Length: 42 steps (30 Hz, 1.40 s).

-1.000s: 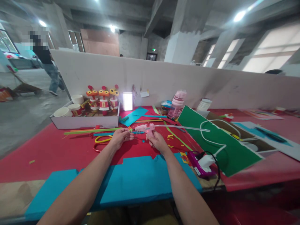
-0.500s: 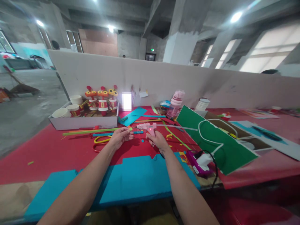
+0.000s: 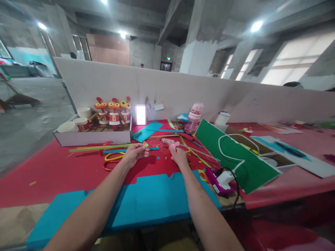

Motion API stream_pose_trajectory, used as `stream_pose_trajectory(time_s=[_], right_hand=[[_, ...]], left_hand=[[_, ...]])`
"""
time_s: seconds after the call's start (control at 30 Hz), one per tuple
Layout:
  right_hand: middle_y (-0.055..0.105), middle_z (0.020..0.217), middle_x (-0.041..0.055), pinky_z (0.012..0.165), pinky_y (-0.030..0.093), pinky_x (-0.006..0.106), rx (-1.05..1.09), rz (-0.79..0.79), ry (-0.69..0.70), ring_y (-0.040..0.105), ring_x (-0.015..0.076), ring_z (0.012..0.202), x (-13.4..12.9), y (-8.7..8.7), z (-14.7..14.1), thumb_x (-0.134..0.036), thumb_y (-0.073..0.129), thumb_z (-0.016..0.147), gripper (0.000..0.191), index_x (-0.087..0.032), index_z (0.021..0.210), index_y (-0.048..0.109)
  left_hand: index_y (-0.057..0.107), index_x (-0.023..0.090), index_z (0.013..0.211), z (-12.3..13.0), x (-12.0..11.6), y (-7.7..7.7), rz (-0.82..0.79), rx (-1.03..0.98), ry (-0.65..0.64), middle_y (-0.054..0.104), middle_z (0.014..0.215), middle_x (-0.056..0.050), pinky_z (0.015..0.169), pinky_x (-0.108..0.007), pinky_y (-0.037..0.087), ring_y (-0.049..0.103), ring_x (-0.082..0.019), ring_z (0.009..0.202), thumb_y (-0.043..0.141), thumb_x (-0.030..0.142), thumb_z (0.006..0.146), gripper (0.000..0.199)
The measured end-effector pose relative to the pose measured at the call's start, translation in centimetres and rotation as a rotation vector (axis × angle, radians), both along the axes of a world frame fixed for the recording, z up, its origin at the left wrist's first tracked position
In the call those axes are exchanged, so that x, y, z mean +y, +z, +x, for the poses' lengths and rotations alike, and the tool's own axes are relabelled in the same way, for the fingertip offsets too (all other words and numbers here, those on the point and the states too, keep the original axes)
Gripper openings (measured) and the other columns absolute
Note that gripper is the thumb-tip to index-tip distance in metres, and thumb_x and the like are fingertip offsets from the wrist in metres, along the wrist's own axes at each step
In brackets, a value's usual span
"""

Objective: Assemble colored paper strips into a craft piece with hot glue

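Toward five o'clock of the head view's centre, I have the right hand (image 3: 179, 156) wrapped around the grip of a pink glue gun (image 3: 171, 143), fingers closed on it. The forearm comes up from the lower edge and leans toward eleven o'clock. The glue gun sits at the hand's eleven o'clock, raised above the red worktop (image 3: 78, 174), its nozzle aimed at about nine; a clear glue stick (image 3: 201, 152) juts from its back toward four.

Nearer eight o'clock, I see the left hand (image 3: 135, 154), its forearm slanting toward one. Thumb and forefinger pinch a small green-and-orange scrap (image 3: 146, 145), a narrow hold with the other fingers loosely curled. Nozzle and scrap are apart, the scrap at the gun's nine o'clock.

Between the hands, a tiny blue scrap (image 3: 158, 158) lies on the worktop. A yellow loop (image 3: 113, 156) rests at the left hand's nine o'clock, and an open box (image 3: 94, 138) of cups and figures at its ten. From the right hand, a green board (image 3: 232, 160) stands tilted at three o'clock and a purple power strip (image 3: 219, 181) lies at four. Both forearms cross above a blue board (image 3: 159, 195) at six.
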State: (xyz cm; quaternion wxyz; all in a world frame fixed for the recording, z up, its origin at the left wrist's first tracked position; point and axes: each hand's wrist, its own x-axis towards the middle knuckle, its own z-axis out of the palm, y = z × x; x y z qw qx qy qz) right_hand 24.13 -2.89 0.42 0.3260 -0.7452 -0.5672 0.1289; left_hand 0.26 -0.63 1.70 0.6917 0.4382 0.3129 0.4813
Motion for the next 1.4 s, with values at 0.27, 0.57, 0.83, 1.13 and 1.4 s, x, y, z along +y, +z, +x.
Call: stream_pose_trajectory(time_s=[0.27, 0.57, 0.83, 1.13, 1.4], right_hand=[[0.062, 0.051, 0.0075, 0.054, 0.039, 0.027, 0.049, -0.049, -0.075, 0.060, 0.0185, 0.050, -0.3, -0.2, -0.2, -0.052, 0.048, 0.080, 0.039, -0.017, 0.075, 0.064], [0.062, 0.088, 0.0056, 0.069, 0.047, 0.028, 0.421, 0.359, 0.185, 0.060, 0.0167, 0.078, -1.1, 1.8, -5.4, -0.039, 0.055, 0.076, 0.023, -0.021, 0.091, 0.055], [0.063, 0.080, 0.0004, 0.074, 0.052, 0.030, 1.197, 0.173, 0.470, 0.062, 0.0131, 0.072, -0.1, -0.9, -9.2, -0.027, 0.071, 0.059, 0.041, -0.018, 0.096, 0.057], [0.065, 0.077, 0.0007, 0.072, 0.052, 0.028, 1.220, 0.160, 0.429, 0.063, 0.0117, 0.067, -0.8, -0.2, -8.6, -0.028, 0.072, 0.061, 0.030, -0.016, 0.086, 0.062], [0.065, 0.072, 0.0000, 0.069, 0.052, 0.028, 1.248, 0.177, 0.425, 0.061, 0.0110, 0.063, -0.7, -0.3, -8.5, -0.031, 0.074, 0.059, 0.031, -0.015, 0.082, 0.062]], left_hand=[[0.058, 0.010, 0.079, 0.1, -0.5, 0.5, 0.005, 0.007, -0.016, 0.068, 0.071, -0.009, 0.055, -0.025, 0.055, 0.064, -0.013, 0.056, 0.073, 0.022, 0.069, 0.022], [0.059, 0.011, 0.075, 0.3, -0.6, 0.3, 0.033, 0.086, 0.019, 0.065, 0.062, -0.005, 0.050, -0.024, 0.051, 0.059, -0.011, 0.048, 0.077, 0.030, 0.062, 0.029], [0.059, 0.012, 0.066, 0.5, -0.8, 0.2, 0.057, 0.188, 0.040, 0.061, 0.054, -0.002, 0.040, -0.019, 0.040, 0.049, -0.007, 0.039, 0.076, 0.031, 0.061, 0.026], [0.059, 0.012, 0.066, 1.0, -1.2, 0.3, 0.037, 0.209, 0.012, 0.059, 0.054, -0.001, 0.039, -0.017, 0.037, 0.050, -0.007, 0.041, 0.076, 0.029, 0.061, 0.025], [0.058, 0.012, 0.066, 1.1, -1.3, 0.5, 0.010, 0.204, 0.003, 0.059, 0.054, 0.000, 0.040, -0.017, 0.038, 0.050, -0.007, 0.042, 0.077, 0.029, 0.059, 0.026]])
